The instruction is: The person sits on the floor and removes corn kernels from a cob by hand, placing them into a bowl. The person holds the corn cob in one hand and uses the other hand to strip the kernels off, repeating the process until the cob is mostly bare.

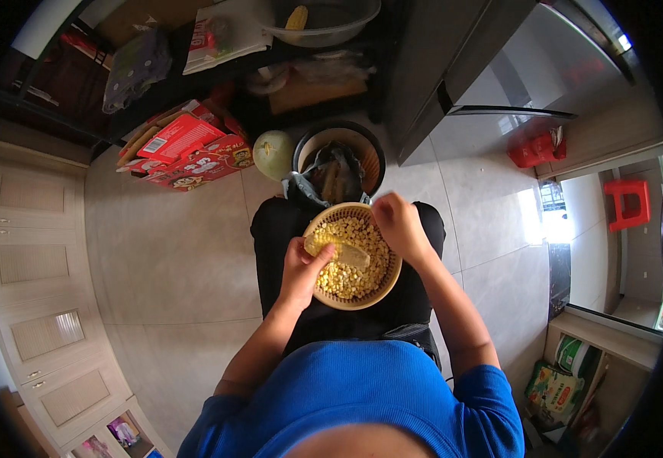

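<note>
A round tan basket [352, 304] rests on my lap between my thighs, with loose yellow corn kernels [350, 284] spread inside it. Held over them in my left hand [299, 273] is a corn cob [354, 258]. Its end towards the right looks bare and pale, while yellow kernels show near my fingers. My right hand [399, 224] is at the basket's far right rim, its fingers curled together. What they pinch, if anything, is hidden.
Just beyond the basket stands a bin [375, 153] with a dark liner holding husk-like scraps. A pale green melon [273, 155] and a red carton [194, 153] sit left of it. A clear bowl [331, 32] with a cob stands on the shelf; a grey fridge [514, 69] is at right.
</note>
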`<state>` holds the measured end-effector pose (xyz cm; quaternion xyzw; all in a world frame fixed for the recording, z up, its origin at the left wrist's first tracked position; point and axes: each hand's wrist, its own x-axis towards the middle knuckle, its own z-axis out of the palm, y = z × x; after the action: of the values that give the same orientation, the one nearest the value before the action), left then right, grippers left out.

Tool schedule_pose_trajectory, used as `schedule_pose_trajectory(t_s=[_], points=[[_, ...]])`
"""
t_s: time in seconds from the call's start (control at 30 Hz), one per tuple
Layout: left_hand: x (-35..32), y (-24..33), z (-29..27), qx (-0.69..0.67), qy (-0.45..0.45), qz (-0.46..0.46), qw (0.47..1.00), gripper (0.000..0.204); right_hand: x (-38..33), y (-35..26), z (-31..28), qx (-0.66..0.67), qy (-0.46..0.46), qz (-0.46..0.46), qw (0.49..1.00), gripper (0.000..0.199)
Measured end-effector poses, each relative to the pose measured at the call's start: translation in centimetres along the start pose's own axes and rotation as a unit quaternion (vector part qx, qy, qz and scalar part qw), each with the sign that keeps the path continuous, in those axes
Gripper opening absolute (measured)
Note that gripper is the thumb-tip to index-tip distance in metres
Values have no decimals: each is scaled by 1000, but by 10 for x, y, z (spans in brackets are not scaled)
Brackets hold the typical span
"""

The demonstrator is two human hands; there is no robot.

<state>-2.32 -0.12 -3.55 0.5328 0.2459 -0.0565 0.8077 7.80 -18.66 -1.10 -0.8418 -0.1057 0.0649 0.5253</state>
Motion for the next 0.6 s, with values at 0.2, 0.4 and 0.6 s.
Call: schedule_pose_trajectory(t_s=[0.2,0.4,0.6], points=[[5,13,3,-131,-21,-121,984,28,99,70,57,-165,47,-169,971,12],[8,15,-3,-138,-92,-148,975,31,86,40,43,18,21,36,999,22],[12,12,5,-184,-140,-152,961,31,-37,-38,-8,232,-70,123,962,13]])
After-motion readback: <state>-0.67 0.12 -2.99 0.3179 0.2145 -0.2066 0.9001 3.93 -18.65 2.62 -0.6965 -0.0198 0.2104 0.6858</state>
